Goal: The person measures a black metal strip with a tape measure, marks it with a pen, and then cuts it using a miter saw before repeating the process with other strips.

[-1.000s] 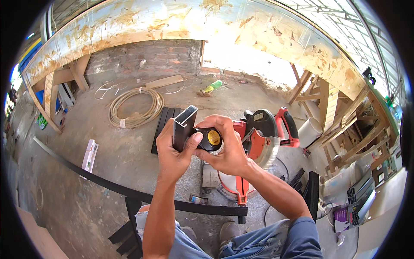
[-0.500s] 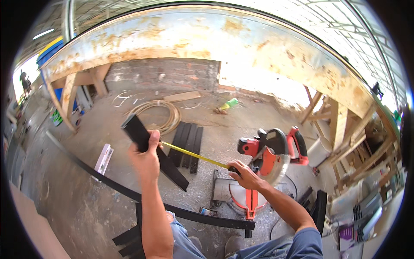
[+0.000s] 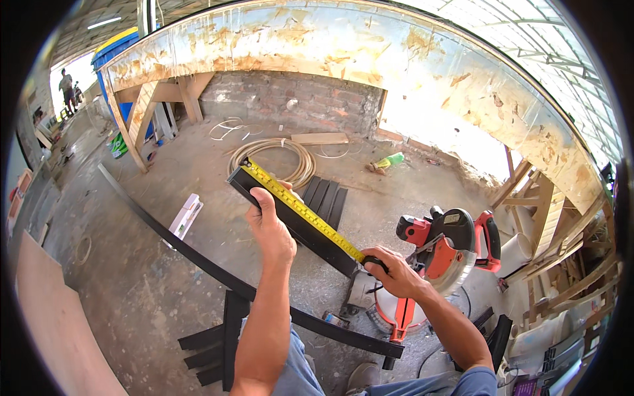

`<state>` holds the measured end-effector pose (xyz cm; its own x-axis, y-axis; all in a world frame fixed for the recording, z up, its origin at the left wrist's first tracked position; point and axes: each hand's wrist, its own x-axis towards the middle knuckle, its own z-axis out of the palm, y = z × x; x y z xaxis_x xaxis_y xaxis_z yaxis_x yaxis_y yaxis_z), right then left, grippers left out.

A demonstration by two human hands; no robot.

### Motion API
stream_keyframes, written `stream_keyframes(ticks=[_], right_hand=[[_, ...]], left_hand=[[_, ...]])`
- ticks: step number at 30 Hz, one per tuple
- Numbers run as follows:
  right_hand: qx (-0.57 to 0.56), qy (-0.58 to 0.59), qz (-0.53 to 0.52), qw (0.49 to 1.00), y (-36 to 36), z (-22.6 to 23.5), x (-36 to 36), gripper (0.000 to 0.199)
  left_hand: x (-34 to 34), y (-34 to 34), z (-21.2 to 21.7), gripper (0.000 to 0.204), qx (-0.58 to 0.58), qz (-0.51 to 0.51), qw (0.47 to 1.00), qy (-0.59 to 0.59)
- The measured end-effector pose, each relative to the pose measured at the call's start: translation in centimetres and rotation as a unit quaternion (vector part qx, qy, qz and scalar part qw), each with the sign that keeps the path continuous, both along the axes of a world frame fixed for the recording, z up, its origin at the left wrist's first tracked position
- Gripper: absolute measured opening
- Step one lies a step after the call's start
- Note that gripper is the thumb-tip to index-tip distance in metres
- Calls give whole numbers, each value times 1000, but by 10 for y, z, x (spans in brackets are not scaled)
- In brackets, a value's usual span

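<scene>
Black metal bar (image 3: 290, 218) is being held up above the concrete floor (image 3: 132, 290), slanting from upper left to lower right. The left hand (image 3: 271, 231) is gripping it near the middle, fingers clenched around its underside. Yellow measuring tape (image 3: 300, 210) is lying stretched along the bar's top edge. The right hand (image 3: 396, 270) is closing its fingers on the tape's case at the bar's lower end. An orange chop saw (image 3: 442, 251) is sitting just beside that hand, with a long dark strip (image 3: 198, 257) crossing the floor below.
</scene>
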<state>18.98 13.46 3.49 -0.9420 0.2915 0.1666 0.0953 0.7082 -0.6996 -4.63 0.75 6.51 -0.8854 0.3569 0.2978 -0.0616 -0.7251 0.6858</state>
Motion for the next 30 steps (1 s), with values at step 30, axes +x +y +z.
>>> stream_keyframes(ticks=[30], right_hand=[[282, 120, -84, 948, 5, 42, 40, 40]], left_hand=[[-86, -76, -4, 54, 150, -20, 986, -66]])
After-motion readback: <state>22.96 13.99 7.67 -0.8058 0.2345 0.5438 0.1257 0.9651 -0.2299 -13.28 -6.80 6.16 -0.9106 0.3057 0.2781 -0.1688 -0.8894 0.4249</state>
